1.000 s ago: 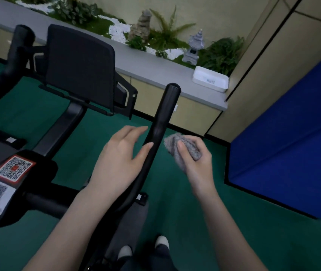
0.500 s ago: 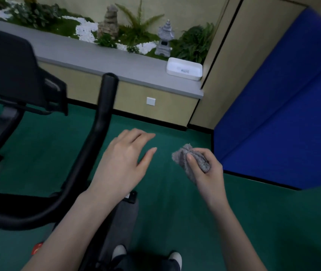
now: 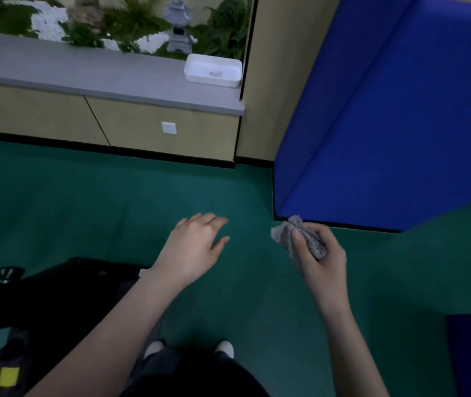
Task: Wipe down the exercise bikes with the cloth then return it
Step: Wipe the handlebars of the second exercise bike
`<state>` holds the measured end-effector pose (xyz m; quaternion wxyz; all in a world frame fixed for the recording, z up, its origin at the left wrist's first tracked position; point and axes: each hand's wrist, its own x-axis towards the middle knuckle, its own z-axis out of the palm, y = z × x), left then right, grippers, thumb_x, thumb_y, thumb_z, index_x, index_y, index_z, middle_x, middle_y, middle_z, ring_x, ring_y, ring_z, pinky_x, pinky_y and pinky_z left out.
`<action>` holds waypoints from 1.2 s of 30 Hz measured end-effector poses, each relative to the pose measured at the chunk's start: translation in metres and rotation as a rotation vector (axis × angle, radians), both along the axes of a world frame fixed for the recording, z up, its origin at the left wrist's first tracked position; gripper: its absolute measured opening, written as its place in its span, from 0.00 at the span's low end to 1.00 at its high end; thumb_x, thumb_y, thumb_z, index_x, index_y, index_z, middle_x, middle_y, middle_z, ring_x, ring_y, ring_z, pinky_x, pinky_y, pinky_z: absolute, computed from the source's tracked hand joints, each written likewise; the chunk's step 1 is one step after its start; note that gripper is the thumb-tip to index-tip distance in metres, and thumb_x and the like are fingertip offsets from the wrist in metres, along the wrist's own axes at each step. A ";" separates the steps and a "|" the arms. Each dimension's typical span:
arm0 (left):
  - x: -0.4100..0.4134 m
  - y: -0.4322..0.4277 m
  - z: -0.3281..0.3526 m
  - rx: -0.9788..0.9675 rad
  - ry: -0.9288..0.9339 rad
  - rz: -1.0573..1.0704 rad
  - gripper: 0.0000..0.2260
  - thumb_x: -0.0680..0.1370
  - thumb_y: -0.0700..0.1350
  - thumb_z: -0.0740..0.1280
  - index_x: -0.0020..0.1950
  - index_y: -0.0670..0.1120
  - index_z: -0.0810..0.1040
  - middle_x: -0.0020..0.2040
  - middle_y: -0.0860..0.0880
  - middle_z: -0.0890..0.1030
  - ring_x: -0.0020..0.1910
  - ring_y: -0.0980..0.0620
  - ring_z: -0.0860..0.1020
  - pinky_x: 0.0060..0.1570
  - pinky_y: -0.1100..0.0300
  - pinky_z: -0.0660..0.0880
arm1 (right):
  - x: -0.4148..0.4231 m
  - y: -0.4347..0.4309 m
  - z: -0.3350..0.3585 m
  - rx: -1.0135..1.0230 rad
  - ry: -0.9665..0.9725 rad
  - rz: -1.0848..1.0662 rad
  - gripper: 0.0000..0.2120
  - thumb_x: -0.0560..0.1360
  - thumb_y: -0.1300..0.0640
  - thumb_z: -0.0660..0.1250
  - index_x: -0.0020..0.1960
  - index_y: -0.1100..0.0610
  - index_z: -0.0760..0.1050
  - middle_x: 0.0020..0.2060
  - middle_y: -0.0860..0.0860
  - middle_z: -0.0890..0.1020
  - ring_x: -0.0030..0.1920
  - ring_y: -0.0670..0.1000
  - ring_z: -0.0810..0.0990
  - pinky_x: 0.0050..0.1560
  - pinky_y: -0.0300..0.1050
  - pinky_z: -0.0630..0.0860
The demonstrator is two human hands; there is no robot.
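Observation:
My right hand (image 3: 321, 257) grips a crumpled grey cloth (image 3: 300, 236), held in the air over the green floor. My left hand (image 3: 197, 246) hovers beside it with relaxed fingers and holds nothing. Only the black base of the exercise bike (image 3: 56, 293) shows at the lower left, below my left forearm; its handlebar and screen are out of view. A white tray (image 3: 213, 70) sits on the grey ledge (image 3: 85, 73) at the back.
A large blue padded mat (image 3: 386, 124) leans at the right. Plants and a small stone lantern (image 3: 179, 27) stand behind the ledge. Beige cabinets run under the ledge. Green floor (image 3: 99, 202) stretches between me and the cabinets. My shoes show at the bottom.
The view has swung right, away from the bike; the handlebar and screen have left the frame. My left hand has come off the handlebar. The right hand still holds the cloth.

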<state>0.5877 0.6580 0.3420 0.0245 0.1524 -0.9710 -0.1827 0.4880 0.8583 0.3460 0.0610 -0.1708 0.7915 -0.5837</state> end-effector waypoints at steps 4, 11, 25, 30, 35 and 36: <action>-0.011 0.008 -0.019 0.063 -0.117 0.028 0.20 0.80 0.52 0.60 0.71 0.48 0.69 0.65 0.50 0.76 0.64 0.49 0.73 0.64 0.55 0.68 | -0.016 0.019 -0.008 -0.014 -0.040 -0.044 0.03 0.76 0.58 0.69 0.47 0.50 0.78 0.41 0.39 0.82 0.43 0.39 0.80 0.45 0.33 0.75; -0.024 -0.024 -0.041 0.160 -0.223 0.163 0.24 0.80 0.54 0.61 0.73 0.47 0.65 0.69 0.45 0.72 0.68 0.47 0.70 0.67 0.54 0.66 | -0.052 -0.011 -0.019 0.006 -0.084 0.019 0.02 0.76 0.57 0.69 0.48 0.51 0.78 0.41 0.39 0.82 0.43 0.39 0.80 0.45 0.33 0.75; -0.117 -0.162 -0.079 0.237 -0.293 0.362 0.27 0.79 0.59 0.60 0.73 0.46 0.64 0.70 0.44 0.72 0.68 0.46 0.70 0.66 0.54 0.65 | -0.173 -0.186 -0.015 0.084 -0.042 0.325 0.03 0.76 0.55 0.68 0.48 0.46 0.77 0.41 0.38 0.81 0.42 0.38 0.79 0.41 0.30 0.73; -0.138 -0.200 -0.077 0.224 -0.310 0.447 0.28 0.78 0.61 0.59 0.73 0.47 0.66 0.68 0.44 0.74 0.67 0.46 0.71 0.65 0.54 0.64 | -0.212 -0.231 -0.014 0.094 -0.043 0.382 0.02 0.76 0.53 0.68 0.49 0.48 0.77 0.42 0.36 0.81 0.43 0.39 0.79 0.42 0.32 0.74; -0.159 -0.232 -0.082 0.245 -0.292 0.579 0.26 0.77 0.62 0.60 0.69 0.47 0.72 0.65 0.47 0.76 0.65 0.47 0.72 0.65 0.54 0.67 | -0.261 -0.279 -0.018 0.089 -0.046 0.462 0.04 0.76 0.56 0.68 0.48 0.47 0.77 0.42 0.35 0.81 0.43 0.37 0.79 0.42 0.30 0.74; -0.165 -0.238 -0.083 0.245 -0.288 0.610 0.25 0.77 0.62 0.60 0.68 0.47 0.72 0.65 0.47 0.76 0.65 0.47 0.72 0.65 0.55 0.67 | -0.272 -0.289 -0.020 0.088 -0.054 0.474 0.04 0.76 0.57 0.68 0.48 0.48 0.77 0.42 0.35 0.81 0.43 0.36 0.79 0.43 0.30 0.74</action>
